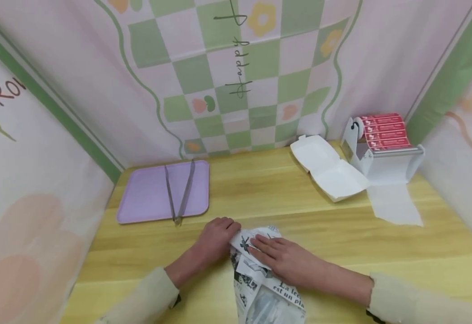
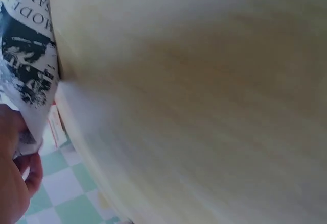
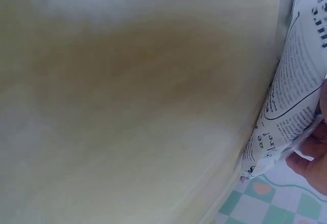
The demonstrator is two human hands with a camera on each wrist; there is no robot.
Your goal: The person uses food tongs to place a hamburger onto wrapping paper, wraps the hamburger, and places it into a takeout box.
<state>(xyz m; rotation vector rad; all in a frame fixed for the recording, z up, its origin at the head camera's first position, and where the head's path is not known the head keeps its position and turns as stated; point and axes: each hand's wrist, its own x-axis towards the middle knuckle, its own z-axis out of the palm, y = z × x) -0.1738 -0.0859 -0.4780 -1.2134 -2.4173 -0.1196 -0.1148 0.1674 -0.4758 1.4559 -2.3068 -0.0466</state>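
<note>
Yellow wood-grain table (image 1: 256,193) under printed paper (image 1: 268,292), green-checked backdrop (image 1: 228,72) behind.

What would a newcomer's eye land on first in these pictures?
Probably the green-and-white checked backdrop behind the wood-grain table. Next, the roll of red printed labels in a white dispenser at the back right, and the flat lilac rectangular tray at the back left. Front and centre, the left hand grips and the right hand presses black-and-white newsprint-style paper.
</note>
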